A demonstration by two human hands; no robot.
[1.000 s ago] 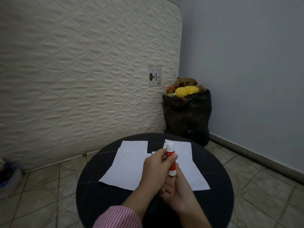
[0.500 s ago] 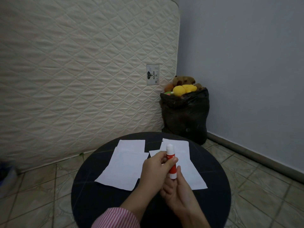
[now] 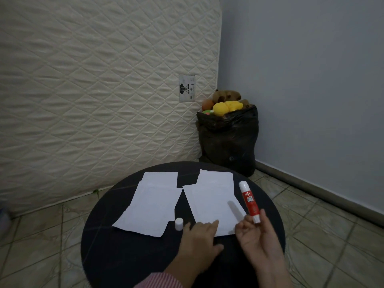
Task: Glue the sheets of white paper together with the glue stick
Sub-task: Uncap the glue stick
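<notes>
Two hands work low over the round black table (image 3: 116, 252). R hand (image 3: 259, 242) at abt 5 o'clock on the table, fingers curled round the base end of the glue stick (image 3: 249, 201), pinched btwn thumb and fingertips; stick tilts up and away toward 12, white tip uppermost, cap off. L hand (image 3: 199, 240) at abt 6 o'clock, spread loosely and holding nothing, fingertips resting on the near edge of the right-hand paper sheets (image 3: 212, 200). Cap (image 3: 179, 224) stands on the table just beside L hand, at its 10 o'clock, in the gap btwn the two paper groups. Left-hand paper sheets (image 3: 149, 206) lie flat toward 9 o'clock, a smaller sheet tucked at the far end; right group same layout, near 12–3.

Handling, as a judgement: stick is light, rigid plastic, smooth so a bit slippery; grip low on the red barrel w/ fingertips so the tip stays free and the base can be twisted. Glue tip is soft, so light pressure. Paper is thin, floppy, slides easily on the dark top and creases; pin it flat w/ L fingertips near an edge while gluing, lift by a corner only.

Beyond the table: quilted mattress (image 3: 93, 90) at 11 o'clock, black bag of soft toys (image 3: 228, 142) at 1 o'clock.
</notes>
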